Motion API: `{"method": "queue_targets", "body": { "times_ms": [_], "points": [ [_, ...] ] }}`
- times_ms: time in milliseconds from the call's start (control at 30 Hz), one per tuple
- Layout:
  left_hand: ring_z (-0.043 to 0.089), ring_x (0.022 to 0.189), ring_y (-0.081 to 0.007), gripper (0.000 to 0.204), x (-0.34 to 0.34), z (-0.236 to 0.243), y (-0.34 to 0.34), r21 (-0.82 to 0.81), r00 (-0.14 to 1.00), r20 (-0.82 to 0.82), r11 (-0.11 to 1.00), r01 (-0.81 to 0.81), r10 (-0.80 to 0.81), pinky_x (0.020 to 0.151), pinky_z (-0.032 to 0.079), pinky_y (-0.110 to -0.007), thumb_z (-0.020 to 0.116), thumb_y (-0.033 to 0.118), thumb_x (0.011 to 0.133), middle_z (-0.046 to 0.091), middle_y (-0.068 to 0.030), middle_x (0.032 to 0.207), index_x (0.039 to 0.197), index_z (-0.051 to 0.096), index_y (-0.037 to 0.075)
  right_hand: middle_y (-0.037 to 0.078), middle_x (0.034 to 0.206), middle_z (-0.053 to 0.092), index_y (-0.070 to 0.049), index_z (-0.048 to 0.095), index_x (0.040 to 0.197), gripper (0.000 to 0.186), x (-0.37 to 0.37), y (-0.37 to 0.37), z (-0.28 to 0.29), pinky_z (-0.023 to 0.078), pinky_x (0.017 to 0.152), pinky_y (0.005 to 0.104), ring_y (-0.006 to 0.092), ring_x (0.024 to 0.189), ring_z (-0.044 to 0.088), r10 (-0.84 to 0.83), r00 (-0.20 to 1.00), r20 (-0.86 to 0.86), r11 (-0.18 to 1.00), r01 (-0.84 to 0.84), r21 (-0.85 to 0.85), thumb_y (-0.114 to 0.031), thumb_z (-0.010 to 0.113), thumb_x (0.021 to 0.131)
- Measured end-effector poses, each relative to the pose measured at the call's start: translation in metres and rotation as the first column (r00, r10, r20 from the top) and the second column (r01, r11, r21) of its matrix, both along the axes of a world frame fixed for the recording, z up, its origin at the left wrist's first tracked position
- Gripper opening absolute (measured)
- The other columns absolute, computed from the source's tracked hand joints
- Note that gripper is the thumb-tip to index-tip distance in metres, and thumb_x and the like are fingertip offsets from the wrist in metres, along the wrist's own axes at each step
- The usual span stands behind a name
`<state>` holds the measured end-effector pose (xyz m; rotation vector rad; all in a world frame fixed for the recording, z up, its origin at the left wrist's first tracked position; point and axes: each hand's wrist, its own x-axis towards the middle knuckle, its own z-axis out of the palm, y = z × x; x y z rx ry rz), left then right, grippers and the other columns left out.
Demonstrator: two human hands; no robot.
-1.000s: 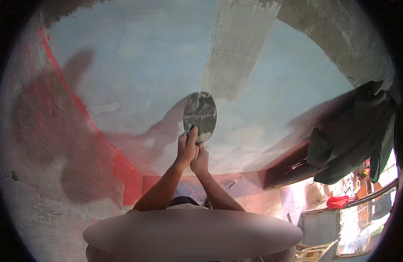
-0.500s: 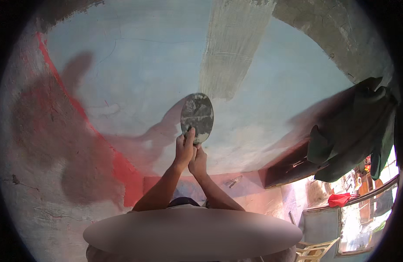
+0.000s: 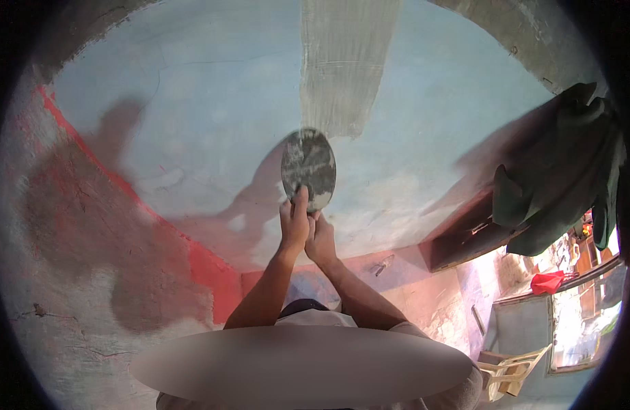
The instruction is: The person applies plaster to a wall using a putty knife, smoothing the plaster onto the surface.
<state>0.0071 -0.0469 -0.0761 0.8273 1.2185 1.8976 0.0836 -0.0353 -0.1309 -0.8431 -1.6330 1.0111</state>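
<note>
Out in front of me is a dark oval board (image 3: 307, 164), smeared with pale grey residue, its broad face toward me. My left hand (image 3: 296, 222) is closed on its lower end, one digit lying up along the face. Just beside it, my right hand (image 3: 320, 240) is closed at the bottom edge; the right fingers are partly hidden and any handle cannot be made out. Behind the board spreads a pale blue painted surface (image 3: 212, 116) with a grey rough strip (image 3: 346, 61) running down to the board's top. Whether the board touches that surface is unclear.
A dark green cloth (image 3: 557, 178) hangs at right over a dark wooden frame (image 3: 458, 242). Below are a red cloth (image 3: 549, 281), a bright window opening (image 3: 578, 335) and a cream plastic chair (image 3: 513, 372). Red paint (image 3: 212, 273) edges the rough grey wall (image 3: 76, 328) at left.
The board and both hands sit slightly higher in the view. The grey strip has shifted left and up, while the hanging cloth and chair have shifted right, as my view turned.
</note>
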Motion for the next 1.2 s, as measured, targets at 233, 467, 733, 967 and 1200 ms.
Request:
{"method": "queue_targets", "body": {
  "times_ms": [233, 467, 733, 967, 1200],
  "points": [
    [0.062, 0.096, -0.0130, 0.040, -0.005, -0.005, 0.003, -0.030, 0.999, 0.041, 0.999, 0.029, -0.028, 0.082, 0.050, -0.030, 0.060, 0.036, 0.105, 0.069, -0.0048, 0.109, 0.118, 0.066, -0.002, 0.032, 0.090, 0.067, 0.001, 0.057, 0.112, 0.026, -0.002, 0.004, -0.002, 0.049, 0.070, 0.0590, 0.0550, 0.087, 0.063, -0.007, 1.000, 0.010, 0.999, 0.006, 0.031, -0.022, 0.044, 0.108],
    [0.051, 0.057, -0.0090, 0.038, -0.009, 0.033, 0.008, 0.131, 0.999, -0.035, 0.991, -0.009, 0.013, 0.051, 0.037, -0.028, 0.056, 0.033, 0.107, 0.060, -0.0002, 0.069, 0.084, 0.062, 0.004, 0.031, 0.090, 0.068, 0.002, 0.057, 0.112, 0.027, -0.007, 0.010, 0.026, 0.049, 0.070, 0.0600, 0.0548, 0.085, 0.063, 0.021, 1.000, 0.014, 0.995, -0.022, 0.100, -0.022, 0.043, 0.108],
    [0.060, 0.086, -0.0113, 0.040, 0.000, 0.018, -0.001, 0.011, 0.998, -0.033, 0.998, -0.055, 0.056, 0.073, 0.049, -0.030, 0.059, 0.037, 0.105, 0.068, -0.0038, 0.098, 0.109, 0.068, -0.002, 0.033, 0.095, 0.068, 0.003, 0.056, 0.120, 0.031, -0.002, 0.001, 0.012, 0.052, 0.073, 0.0565, 0.0544, 0.090, 0.064, 0.029, 1.000, 0.009, 0.998, -0.030, 0.061, -0.022, 0.042, 0.109],
    [0.051, 0.060, -0.0099, 0.040, -0.008, 0.057, 0.001, 0.089, 1.000, -0.025, 0.996, 0.006, -0.004, 0.052, 0.036, -0.028, 0.056, 0.037, 0.108, 0.060, -0.0009, 0.074, 0.088, 0.061, 0.003, 0.032, 0.088, 0.067, 0.002, 0.056, 0.110, 0.031, -0.006, 0.000, 0.057, 0.050, 0.071, 0.0587, 0.0550, 0.086, 0.063, 0.011, 0.994, 0.107, 1.000, -0.010, -0.006, -0.025, 0.042, 0.110],
    [0.060, 0.083, -0.0113, 0.042, -0.014, 0.036, -0.001, -0.045, 0.994, -0.101, 0.998, 0.042, -0.047, 0.069, 0.047, -0.029, 0.060, 0.038, 0.105, 0.069, -0.0038, 0.096, 0.105, 0.069, -0.002, 0.031, 0.087, 0.068, 0.001, 0.056, 0.112, 0.027, -0.006, 0.006, 0.030, 0.050, 0.068, 0.0580, 0.0539, 0.084, 0.065, 0.033, 0.999, 0.034, 0.994, -0.037, 0.103, -0.022, 0.043, 0.109]
  ]
}}
